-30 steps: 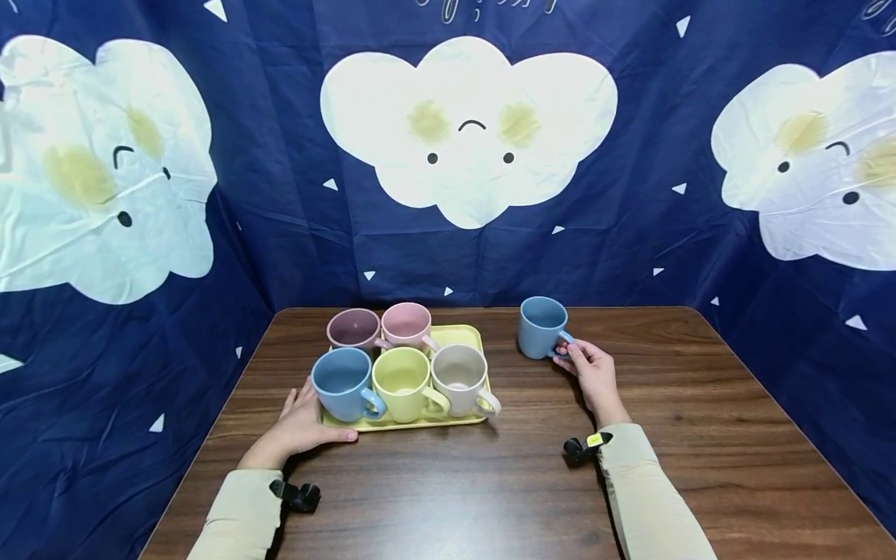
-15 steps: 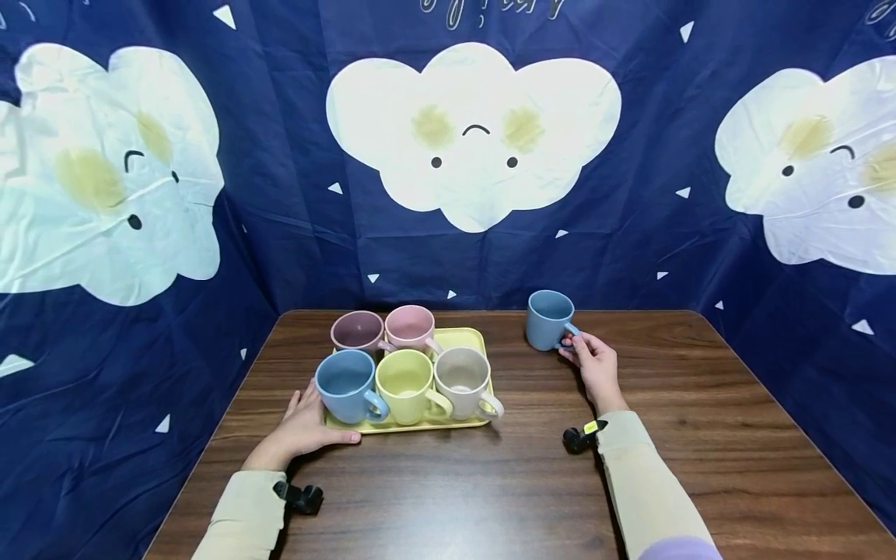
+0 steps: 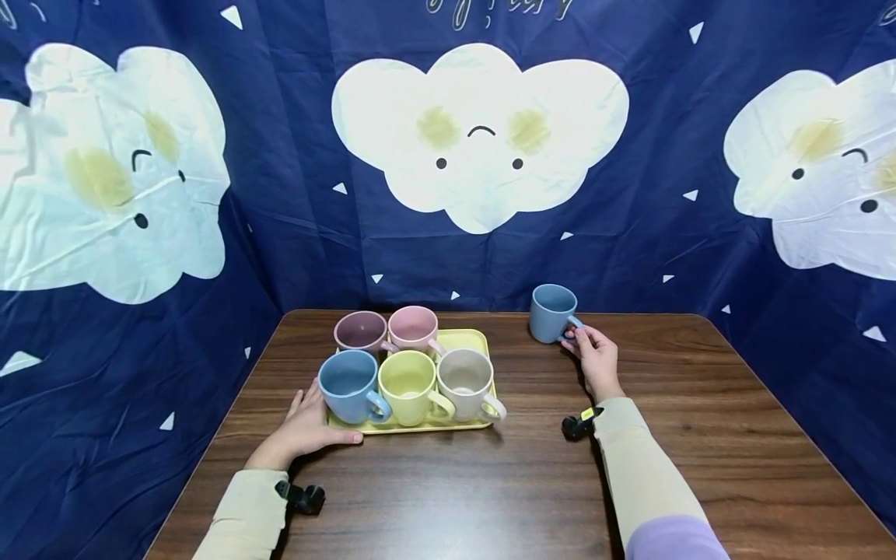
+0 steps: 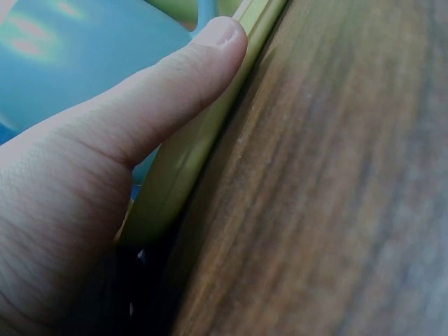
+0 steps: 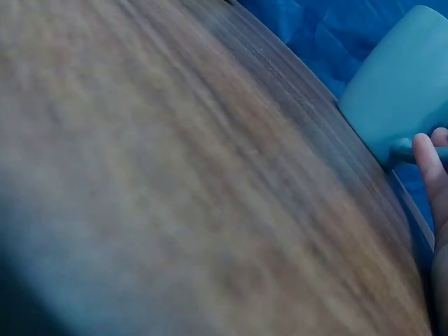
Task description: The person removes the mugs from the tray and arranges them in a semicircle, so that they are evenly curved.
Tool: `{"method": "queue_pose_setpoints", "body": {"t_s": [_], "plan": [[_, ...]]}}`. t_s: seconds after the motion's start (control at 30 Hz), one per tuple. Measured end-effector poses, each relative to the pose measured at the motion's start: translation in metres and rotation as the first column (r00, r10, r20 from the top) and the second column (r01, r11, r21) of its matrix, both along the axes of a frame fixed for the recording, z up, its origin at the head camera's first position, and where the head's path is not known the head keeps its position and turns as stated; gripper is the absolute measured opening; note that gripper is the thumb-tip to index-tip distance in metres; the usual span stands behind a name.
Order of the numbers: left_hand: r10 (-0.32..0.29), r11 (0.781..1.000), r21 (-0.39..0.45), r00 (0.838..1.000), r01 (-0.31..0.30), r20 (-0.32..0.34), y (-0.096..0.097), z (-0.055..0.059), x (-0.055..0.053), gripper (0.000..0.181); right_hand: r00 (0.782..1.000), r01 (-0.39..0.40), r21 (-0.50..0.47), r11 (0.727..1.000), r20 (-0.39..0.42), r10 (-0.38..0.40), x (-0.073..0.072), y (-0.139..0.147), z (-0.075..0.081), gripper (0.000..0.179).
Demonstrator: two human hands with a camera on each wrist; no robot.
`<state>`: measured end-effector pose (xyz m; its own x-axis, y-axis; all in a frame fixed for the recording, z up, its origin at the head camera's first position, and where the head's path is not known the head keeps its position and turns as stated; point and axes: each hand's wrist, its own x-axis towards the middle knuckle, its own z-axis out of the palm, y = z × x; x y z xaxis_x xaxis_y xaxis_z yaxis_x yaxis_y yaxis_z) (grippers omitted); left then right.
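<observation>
Right fingers [image 3: 585,342] pinch an upright blue mug [image 3: 548,319] by its rightward-pointing handle [image 3: 575,320]; unclenched left fingers [image 3: 312,403] touch the tray [image 3: 470,337].

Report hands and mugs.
Left hand at tray corner. Right hand pinching blue mug by handle. Five mugs on tray; nothing seen between blue mug and tray.

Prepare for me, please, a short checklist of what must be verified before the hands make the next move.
1. Right hand grips the greyish-blue round mug by its handle: ok.
2. Greyish-blue round mug upright: ok.
3. Its base lifted off the brown wood-grain table: cannot tell.
4. Left hand touches the yellow rectangular tray: ok.
5. Round light-blue mug, yellow mug, off-white mug, pink mug and purple mug upright on the tray: ok.
6. Greyish-blue round mug over the tray: not ok, it is apart, to the right.
</observation>
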<state>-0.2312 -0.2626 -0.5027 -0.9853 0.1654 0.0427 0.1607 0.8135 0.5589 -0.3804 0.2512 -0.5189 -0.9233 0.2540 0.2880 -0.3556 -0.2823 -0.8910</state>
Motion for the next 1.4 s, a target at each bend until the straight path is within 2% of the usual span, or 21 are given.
{"method": "queue_pose_setpoints", "body": {"t_s": [0.13,0.5,0.63,0.73,0.9,1.0,1.17,1.4], "plan": [[-0.004,1.0,-0.004,1.0,0.004,-0.004,0.001,0.0,-0.001,0.134,1.0,0.012,-0.016,1.0,0.003,-0.012,-0.004,0.002,-0.001,0.02],[-0.001,1.0,-0.012,1.0,0.001,-0.002,-0.001,-0.002,-0.003,0.134,0.997,0.039,0.012,0.999,0.059,-0.04,-0.005,0.0,0.001,0.035],[-0.005,1.0,-0.007,1.0,0.005,0.0,-0.001,-0.003,-0.001,0.133,0.99,0.045,0.038,0.998,0.135,-0.049,0.002,0.0,0.001,0.039],[-0.007,1.0,-0.001,1.0,0.007,0.004,0.0,-0.004,0.001,0.132,0.978,0.058,0.03,0.998,0.201,-0.063,0.01,0.0,0.001,0.035],[-0.008,1.0,0.004,1.0,0.008,0.0,0.001,-0.003,0.003,0.132,0.971,0.087,-0.003,0.996,0.222,-0.085,0.027,-0.003,0.001,0.021],[-0.012,1.0,0.006,1.0,0.012,-0.003,0.002,-0.002,0.003,0.132,0.976,0.061,-0.008,0.998,0.209,-0.058,0.036,-0.006,0.001,0.027],[-0.013,1.0,0.001,1.0,0.013,0.004,0.0,-0.002,0.001,0.133,0.982,-0.032,-0.005,0.999,0.189,0.032,0.052,-0.016,0.001,0.039],[-0.02,0.999,0.026,1.0,0.021,-0.015,-0.001,-0.003,-0.001,0.133,0.972,-0.155,0.059,0.986,0.187,0.141,0.071,-0.037,0.003,0.037]]}}
